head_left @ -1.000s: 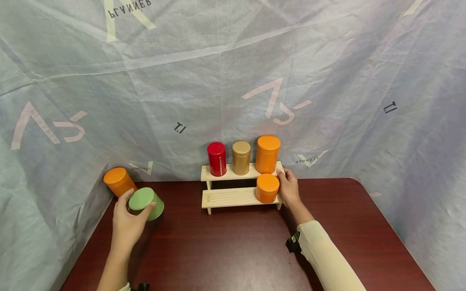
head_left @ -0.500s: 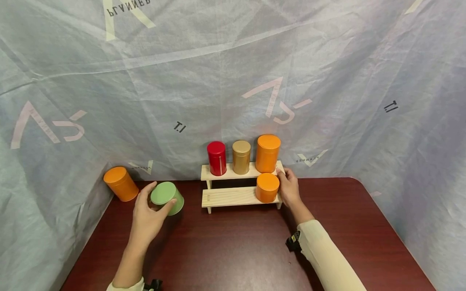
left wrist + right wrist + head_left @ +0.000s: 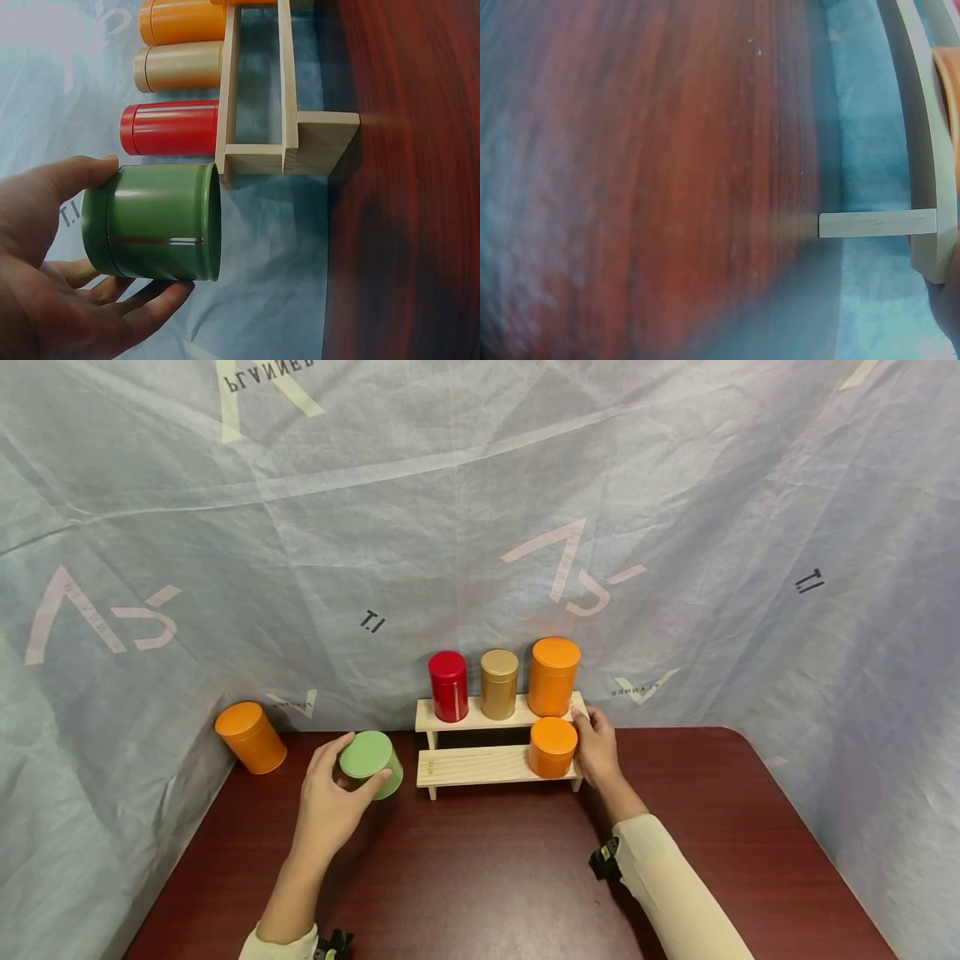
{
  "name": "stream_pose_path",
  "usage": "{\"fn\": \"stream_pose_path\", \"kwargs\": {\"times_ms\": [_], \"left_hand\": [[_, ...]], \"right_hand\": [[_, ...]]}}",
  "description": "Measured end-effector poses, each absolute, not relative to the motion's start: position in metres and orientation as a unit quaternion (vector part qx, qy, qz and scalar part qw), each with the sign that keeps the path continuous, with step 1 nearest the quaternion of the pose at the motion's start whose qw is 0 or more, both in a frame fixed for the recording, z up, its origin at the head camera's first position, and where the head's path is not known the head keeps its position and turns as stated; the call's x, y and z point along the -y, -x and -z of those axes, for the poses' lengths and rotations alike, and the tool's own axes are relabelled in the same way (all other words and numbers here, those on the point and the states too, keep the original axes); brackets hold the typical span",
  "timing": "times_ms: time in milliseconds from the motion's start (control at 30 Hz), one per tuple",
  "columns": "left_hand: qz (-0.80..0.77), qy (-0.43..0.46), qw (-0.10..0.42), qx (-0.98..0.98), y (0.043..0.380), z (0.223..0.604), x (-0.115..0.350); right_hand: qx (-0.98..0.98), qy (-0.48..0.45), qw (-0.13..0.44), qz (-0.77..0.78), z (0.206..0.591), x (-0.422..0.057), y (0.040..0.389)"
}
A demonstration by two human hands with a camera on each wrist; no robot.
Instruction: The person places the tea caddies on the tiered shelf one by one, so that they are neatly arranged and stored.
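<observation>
My left hand (image 3: pixel 330 806) grips a short green tin canister (image 3: pixel 367 755) between thumb and fingers, just left of a two-tier wooden display shelf (image 3: pixel 465 767). In the left wrist view the green tin (image 3: pixel 154 217) is held clear of the dark table, its bottom end facing the shelf side. My right hand (image 3: pixel 597 753) holds the shelf's right end. On the upper tier stand a red tin (image 3: pixel 449 689), a gold tin (image 3: pixel 499 687) and a tall orange tin (image 3: pixel 553 681). A short orange tin (image 3: pixel 551 753) sits at the right of the lower tier.
Another orange tin (image 3: pixel 253 742) stands at the table's far left corner, by the grey cloth (image 3: pixel 300 568) that hangs behind and along both sides. The reddish-brown table (image 3: pixel 480 877) extends in front of the shelf. A shelf leg (image 3: pixel 877 224) shows in the right wrist view.
My left hand has carried the green tin rightward, away from the orange tin in the left corner and closer to the shelf. The right hand has stayed at the shelf's end.
</observation>
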State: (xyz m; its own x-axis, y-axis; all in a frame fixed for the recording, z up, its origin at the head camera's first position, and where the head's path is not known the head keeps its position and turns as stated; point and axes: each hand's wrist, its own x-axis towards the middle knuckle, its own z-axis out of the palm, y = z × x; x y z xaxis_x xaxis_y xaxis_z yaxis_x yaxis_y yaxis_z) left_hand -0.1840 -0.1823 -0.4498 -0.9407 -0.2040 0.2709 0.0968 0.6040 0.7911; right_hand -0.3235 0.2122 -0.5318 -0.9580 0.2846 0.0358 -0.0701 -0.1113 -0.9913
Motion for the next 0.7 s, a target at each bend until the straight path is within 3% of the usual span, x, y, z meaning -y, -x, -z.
{"fn": "stream_pose_path", "kwargs": {"times_ms": [700], "left_hand": [[0.476,0.039,0.178,0.86,0.192,0.457,0.155]], "right_hand": [[0.657,0.077,0.121,-0.741,0.529,-0.211,0.321]]}}
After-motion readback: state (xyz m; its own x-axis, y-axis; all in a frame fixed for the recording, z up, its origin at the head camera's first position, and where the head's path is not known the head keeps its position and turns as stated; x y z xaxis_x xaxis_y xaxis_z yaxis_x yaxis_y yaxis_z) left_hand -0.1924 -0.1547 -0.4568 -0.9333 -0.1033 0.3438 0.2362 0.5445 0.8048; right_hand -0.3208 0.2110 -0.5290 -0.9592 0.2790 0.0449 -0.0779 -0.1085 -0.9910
